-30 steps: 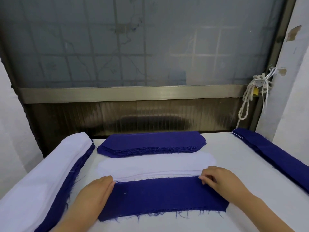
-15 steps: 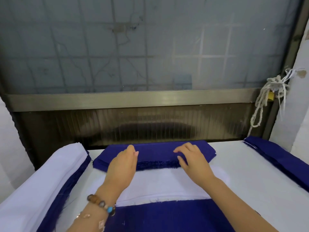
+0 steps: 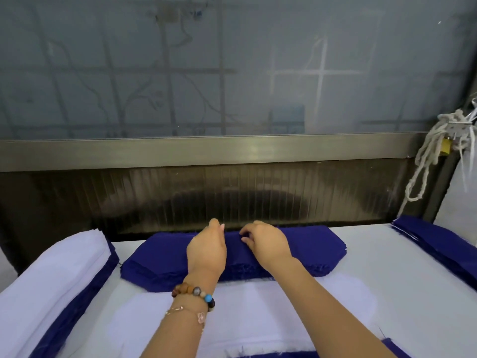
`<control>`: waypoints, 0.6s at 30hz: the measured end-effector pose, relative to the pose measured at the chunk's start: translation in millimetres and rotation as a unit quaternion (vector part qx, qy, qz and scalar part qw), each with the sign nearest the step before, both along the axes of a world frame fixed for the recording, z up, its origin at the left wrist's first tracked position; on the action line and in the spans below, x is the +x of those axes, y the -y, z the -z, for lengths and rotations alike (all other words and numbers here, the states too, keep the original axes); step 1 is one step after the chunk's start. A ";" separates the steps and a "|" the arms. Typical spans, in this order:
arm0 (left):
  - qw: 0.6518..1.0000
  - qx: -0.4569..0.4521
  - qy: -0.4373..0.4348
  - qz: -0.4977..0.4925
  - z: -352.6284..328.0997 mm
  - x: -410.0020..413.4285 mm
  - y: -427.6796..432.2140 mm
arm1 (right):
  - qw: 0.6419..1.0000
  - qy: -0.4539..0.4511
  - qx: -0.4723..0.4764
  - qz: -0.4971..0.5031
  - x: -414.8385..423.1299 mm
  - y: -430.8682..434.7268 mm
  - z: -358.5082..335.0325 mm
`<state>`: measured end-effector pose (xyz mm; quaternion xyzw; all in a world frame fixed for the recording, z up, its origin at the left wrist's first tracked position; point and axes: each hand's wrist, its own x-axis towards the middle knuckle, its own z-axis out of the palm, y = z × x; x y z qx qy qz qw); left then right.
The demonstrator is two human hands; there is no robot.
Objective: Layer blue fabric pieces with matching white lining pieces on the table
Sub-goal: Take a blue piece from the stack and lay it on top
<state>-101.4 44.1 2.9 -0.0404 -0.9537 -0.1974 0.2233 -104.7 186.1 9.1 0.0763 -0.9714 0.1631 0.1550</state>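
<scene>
Blue stack [image 3: 309, 245] at far bench [image 3: 387, 257] edge: right grip [image 3: 268, 244] just moved up off white lining [image 3: 296, 306], pinches top piece; left grip [image 3: 206, 250] on stack, closure unreadable; next layer pickup likely starting.

Far edge: closed off by the dark panel [image 3: 258, 195] just behind the blue stack [image 3: 317, 244].
Left: blocked by the white pile [image 3: 51, 275].
Right: bare table [image 3: 382, 257] is left between stack and side pile [image 3: 438, 241].

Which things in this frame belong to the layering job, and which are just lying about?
Job: blue fabric stack at centre, white lining stack nearer, white-over-blue pile at left, blue pieces at right.
Lying about: knotted rope, yellow padlock.
</scene>
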 end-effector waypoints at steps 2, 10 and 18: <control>1.000 0.002 -0.016 -0.021 1.3 -2.6 -2.7 | 1.000 -0.010 0.011 0.019 -5.4 4.4 4.5; 0.997 0.053 -0.028 -0.044 18.0 1.0 -0.1 | 0.996 -0.074 -0.044 0.033 -4.5 4.5 26.4; 0.998 0.060 -0.029 0.013 16.6 5.5 1.0 | 0.990 -0.077 -0.109 0.047 -0.7 2.5 24.6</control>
